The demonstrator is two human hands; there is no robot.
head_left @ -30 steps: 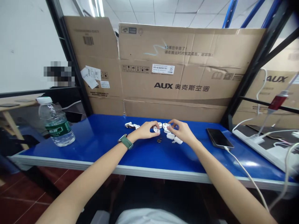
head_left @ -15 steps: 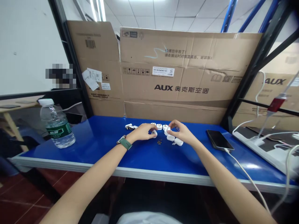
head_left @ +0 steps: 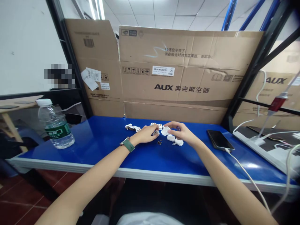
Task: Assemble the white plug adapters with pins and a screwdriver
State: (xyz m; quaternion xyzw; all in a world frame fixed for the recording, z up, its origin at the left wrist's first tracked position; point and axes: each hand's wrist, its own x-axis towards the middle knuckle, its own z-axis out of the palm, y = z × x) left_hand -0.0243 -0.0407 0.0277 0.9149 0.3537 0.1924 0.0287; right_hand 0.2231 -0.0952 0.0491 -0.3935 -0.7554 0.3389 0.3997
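My left hand (head_left: 145, 134), with a green-strapped watch at the wrist, is closed around a small white plug part (head_left: 156, 133). To its right, the fingertips of my right hand (head_left: 184, 134) pinch a white plug shell (head_left: 165, 130). A small dark, purplish thing (head_left: 178, 128) shows between the right fingers; its kind I cannot make out. White plugs with metal pins (head_left: 160, 126) stand just behind both hands. More white plug shells (head_left: 179, 142) lie below the right fingers. A few little brass-coloured pieces (head_left: 159, 142) rest on the blue table between the hands.
White pieces with pins (head_left: 131, 127) lie beyond my left hand. A water bottle (head_left: 56, 125) stands at the left, and a phone (head_left: 219, 139) on a charging cable lies at the right. Cardboard (head_left: 164, 103) closes off the table's back. A person sits beyond the left side.
The shell in my right hand has turned to show a broader face and shifted slightly left. My left hand has moved a little to the right with its plug part.
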